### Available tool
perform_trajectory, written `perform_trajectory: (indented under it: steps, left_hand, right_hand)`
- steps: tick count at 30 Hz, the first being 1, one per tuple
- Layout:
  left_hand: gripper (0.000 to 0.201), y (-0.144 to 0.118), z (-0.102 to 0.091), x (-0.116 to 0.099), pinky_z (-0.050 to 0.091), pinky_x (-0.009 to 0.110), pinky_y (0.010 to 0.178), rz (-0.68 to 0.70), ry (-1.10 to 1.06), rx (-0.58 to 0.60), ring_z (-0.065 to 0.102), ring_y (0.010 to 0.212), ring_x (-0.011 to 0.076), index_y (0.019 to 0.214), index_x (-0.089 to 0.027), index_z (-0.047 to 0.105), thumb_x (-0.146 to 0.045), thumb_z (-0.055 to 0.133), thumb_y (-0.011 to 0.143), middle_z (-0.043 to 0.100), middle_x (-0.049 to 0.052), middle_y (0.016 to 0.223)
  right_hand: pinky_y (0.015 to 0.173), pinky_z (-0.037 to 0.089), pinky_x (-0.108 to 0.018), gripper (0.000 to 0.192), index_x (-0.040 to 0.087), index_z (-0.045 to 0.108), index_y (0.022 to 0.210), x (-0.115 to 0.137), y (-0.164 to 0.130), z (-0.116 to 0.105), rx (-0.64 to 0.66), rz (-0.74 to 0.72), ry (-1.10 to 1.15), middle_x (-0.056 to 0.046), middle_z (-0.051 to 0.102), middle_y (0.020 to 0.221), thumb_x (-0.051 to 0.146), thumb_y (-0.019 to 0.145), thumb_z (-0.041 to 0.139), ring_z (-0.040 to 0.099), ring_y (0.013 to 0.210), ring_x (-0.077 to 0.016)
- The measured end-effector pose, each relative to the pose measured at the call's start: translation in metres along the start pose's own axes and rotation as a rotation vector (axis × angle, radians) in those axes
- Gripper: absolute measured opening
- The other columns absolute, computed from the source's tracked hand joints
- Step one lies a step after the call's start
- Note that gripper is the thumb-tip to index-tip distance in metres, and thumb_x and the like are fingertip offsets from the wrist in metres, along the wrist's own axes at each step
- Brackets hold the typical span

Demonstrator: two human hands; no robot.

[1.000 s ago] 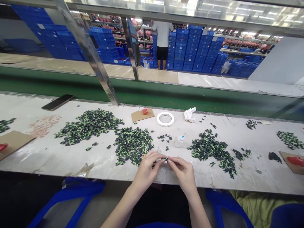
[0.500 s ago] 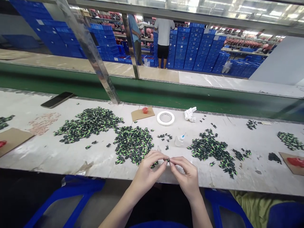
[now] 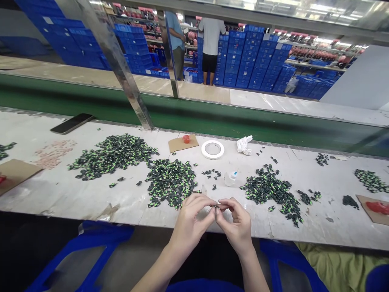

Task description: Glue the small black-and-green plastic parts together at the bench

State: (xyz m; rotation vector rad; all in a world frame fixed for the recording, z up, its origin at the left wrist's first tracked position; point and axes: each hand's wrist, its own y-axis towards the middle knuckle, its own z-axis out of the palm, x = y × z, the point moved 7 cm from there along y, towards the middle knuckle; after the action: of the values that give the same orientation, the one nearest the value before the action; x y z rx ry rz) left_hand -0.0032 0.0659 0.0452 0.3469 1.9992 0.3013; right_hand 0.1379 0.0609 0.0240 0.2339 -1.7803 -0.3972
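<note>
I have my left hand and right hand pinched together on one small dark piece at the table's near edge, apparently joining it. Next needs steady fingertip pressure.

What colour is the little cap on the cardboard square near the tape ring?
Red-orange. The little cap sits on the cardboard square, clearest in the head view.

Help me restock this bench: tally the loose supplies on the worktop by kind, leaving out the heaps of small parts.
Phone: 1
Tape roll: 1
Glue bottle: 1
Crumpled white wad: 1
Cardboard pieces: 3
Total: 7
</note>
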Motion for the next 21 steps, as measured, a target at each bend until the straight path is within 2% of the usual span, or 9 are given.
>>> perform_trajectory:
  steps: [8,14,18,21]
  left_hand:
    - [0.012,-0.004,0.007,0.007,0.047,0.037,0.076,-0.010,0.086,0.008,0.062,0.084,0.0224,0.083,-0.023,0.071,-0.020,0.060,0.083,0.074,0.004,0.082]
    - [0.012,-0.006,0.024,0.023,0.048,0.037,0.078,-0.099,0.039,0.058,0.064,0.086,0.0226,0.084,-0.021,0.069,-0.020,0.057,0.084,0.073,0.004,0.083]
    - [0.013,-0.007,0.036,0.030,0.046,0.038,0.082,-0.126,0.033,0.128,0.066,0.086,0.0220,0.095,-0.021,0.063,-0.020,0.056,0.084,0.072,0.004,0.087]
    - [0.014,-0.003,0.028,0.038,0.041,0.042,0.087,-0.113,0.133,0.078,0.064,0.093,0.0242,0.098,-0.022,0.060,-0.020,0.055,0.085,0.072,0.004,0.090]
  right_hand:
    - [0.066,0.055,-0.026,0.014,0.021,0.064,0.091,-0.021,-0.005,0.007,0.023,0.087,0.008,-0.001,0.065,0.075,0.017,0.078,0.064,0.064,0.067,-0.0143]
    - [0.064,0.055,-0.026,0.015,0.020,0.066,0.093,-0.023,-0.003,0.000,0.079,0.036,-0.099,-0.001,0.065,0.073,0.016,0.078,0.062,0.063,0.065,-0.0140]
    - [0.061,0.053,-0.027,0.010,0.021,0.068,0.085,-0.023,0.002,-0.016,0.127,0.001,-0.193,-0.002,0.065,0.072,0.018,0.081,0.060,0.062,0.064,-0.0154]
    - [0.064,0.053,-0.031,0.010,0.021,0.068,0.080,-0.029,0.011,-0.049,-0.030,0.008,-0.311,-0.004,0.066,0.074,0.024,0.083,0.059,0.063,0.068,-0.0181]
